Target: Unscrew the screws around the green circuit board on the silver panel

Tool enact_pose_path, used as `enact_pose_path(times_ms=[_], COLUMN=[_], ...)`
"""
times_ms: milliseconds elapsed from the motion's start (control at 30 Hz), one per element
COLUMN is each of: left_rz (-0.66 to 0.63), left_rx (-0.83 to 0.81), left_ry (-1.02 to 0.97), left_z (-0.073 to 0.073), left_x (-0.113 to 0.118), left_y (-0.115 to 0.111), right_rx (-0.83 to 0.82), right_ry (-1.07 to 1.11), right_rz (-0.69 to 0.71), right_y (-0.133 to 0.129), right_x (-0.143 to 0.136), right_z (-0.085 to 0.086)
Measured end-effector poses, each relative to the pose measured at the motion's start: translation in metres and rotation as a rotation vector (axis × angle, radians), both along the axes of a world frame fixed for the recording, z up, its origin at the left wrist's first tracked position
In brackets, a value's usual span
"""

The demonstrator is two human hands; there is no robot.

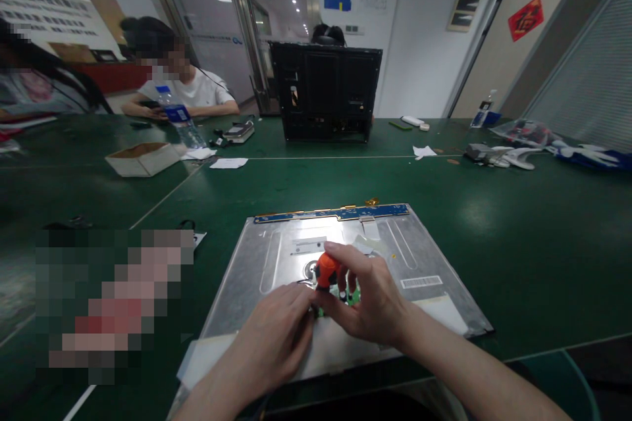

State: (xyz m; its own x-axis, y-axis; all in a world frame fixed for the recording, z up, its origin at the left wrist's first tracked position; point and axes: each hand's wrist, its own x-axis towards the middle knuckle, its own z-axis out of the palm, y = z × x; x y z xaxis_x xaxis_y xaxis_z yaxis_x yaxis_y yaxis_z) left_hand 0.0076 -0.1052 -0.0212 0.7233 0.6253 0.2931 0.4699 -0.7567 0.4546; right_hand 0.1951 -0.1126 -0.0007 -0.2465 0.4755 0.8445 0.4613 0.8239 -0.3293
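Observation:
A flat silver metal panel [281,256], likely the back of a display, lies in front of me with a blue circuit strip [320,214] along its far edge. My right hand [368,289] is closed around the orange and black handle of a screwdriver [326,271], which stands upright over a small green circuit board [353,296]. The screwdriver's tip is hidden by my fingers. Close beside it, my left hand [276,325] rests low over the panel with fingers bent together near the board. What those fingers hold, if anything, is hidden.
An upright black monitor housing [326,92] stands across the green table [533,237]. Left of it are a water bottle [180,118], an open box [143,161] and a seated person [212,89]. Gloves [513,156] lie at right. A blurred patch covers something at left.

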Motion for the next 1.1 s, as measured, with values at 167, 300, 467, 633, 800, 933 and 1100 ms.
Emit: enact_pose_path(times_ms=[167,300,467,633,800,933,1100], left_rz=[-0.004,-0.005,-0.007,0.001,-0.006,-0.008,-0.011], left_rx=[0.015,0.022,0.023,0.03,0.019,0.012,0.014], left_ry=[0.0,0.016,0.039,0.017,0.004,0.013,0.015], left_z=[-0.0002,-0.0006,0.0,-0.0021,-0.004,-0.0022,-0.0003], left_x=[0.0002,-0.0001,-0.0007,-0.0015,-0.0017,-0.0017,-0.0008], left_y=[0.0003,0.0006,0.0006,0.0003,0.0001,0.0,0.0004], right_rx=[-0.02,-0.029,-0.008,0.007,-0.002,-0.013,-0.029], right_ry=[-0.044,-0.038,-0.008,-0.006,-0.061,-0.042,-0.008], right_rz=[-0.03,-0.035,-0.016,0.005,-0.021,-0.018,0.018], right_y=[-0.0009,-0.003,-0.0039,-0.0017,0.0002,-0.0016,-0.0022], right_x=[0.0007,0.0006,-0.0005,-0.001,0.0009,0.0007,-0.0004], right_z=[-0.0016,-0.0028,-0.0018,0.0,-0.0009,-0.0024,-0.0034])
